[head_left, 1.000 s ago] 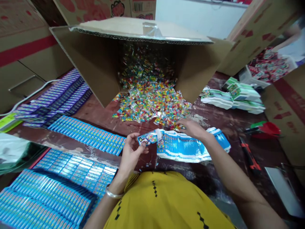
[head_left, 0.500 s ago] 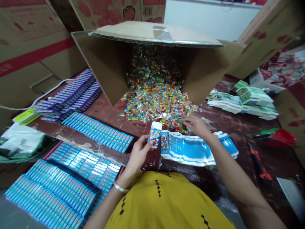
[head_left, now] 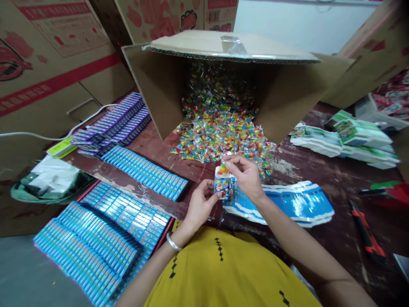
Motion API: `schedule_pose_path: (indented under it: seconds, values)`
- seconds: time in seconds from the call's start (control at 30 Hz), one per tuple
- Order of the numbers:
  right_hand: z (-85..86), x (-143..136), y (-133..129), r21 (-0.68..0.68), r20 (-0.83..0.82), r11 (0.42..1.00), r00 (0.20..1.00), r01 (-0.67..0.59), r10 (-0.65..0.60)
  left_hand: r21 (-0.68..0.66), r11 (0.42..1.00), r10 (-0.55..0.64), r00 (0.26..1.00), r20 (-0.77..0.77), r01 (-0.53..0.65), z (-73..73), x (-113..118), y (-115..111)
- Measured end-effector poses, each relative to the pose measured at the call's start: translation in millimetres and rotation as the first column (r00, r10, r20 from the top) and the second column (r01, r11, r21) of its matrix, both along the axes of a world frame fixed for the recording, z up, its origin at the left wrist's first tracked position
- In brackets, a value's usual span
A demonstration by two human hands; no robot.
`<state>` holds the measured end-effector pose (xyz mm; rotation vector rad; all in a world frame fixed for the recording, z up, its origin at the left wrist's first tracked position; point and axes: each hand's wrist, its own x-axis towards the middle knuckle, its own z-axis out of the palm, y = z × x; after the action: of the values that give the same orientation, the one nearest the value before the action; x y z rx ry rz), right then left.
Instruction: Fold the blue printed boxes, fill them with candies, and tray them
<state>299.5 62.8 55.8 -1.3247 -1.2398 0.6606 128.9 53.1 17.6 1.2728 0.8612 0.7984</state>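
Observation:
My left hand [head_left: 203, 200] is closed on a small blue printed box [head_left: 221, 184], held upright with its top flap open. My right hand [head_left: 244, 172] pinches a small clear packet of colourful candy [head_left: 223, 169] at the mouth of that box. Just right of the box, a fanned stack of flat blue cartons [head_left: 287, 198] lies on the table under my right forearm. Beyond my hands, many candy packets [head_left: 220, 132] spill out of a large cardboard box [head_left: 169, 85] lying on its side.
Rows of blue boxes [head_left: 145, 172] and purple boxes [head_left: 111, 121] stand at the left, above a tray of blue boxes [head_left: 96, 247]. Green cartons [head_left: 361, 134] lie at the right, with a red and black cutter [head_left: 367, 234] nearer.
My right hand has moved from the candy pile to the top of the small box, now with a packet in its fingers. The whole view has shifted, with things appearing further right.

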Motion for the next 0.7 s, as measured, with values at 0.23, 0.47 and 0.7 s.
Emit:
schedule_pose_path:
  seconds: [0.23, 0.47, 0.7]
  values:
    - [5.4, 7, -4, 0.007, 0.393, 0.984, 0.905, -0.179, 0.162, 0.027, 0.994, 0.107, 0.993, 0.053, -0.109, 2.3, -2, -1]
    - [-10.9, -1, -18, -0.173, -0.019, 0.949, 0.964, -0.265, 0.266, 0.048, 0.996, 0.072, 0.99, 0.119, -0.078, 11.5, -3, -1]
    - [-26.1, -12, -24, -0.152, -0.135, 0.971, 0.977, -0.186, 0.166, 0.022, 1.0, 0.017, 0.985, 0.173, -0.021, 6.6, -6, 5]
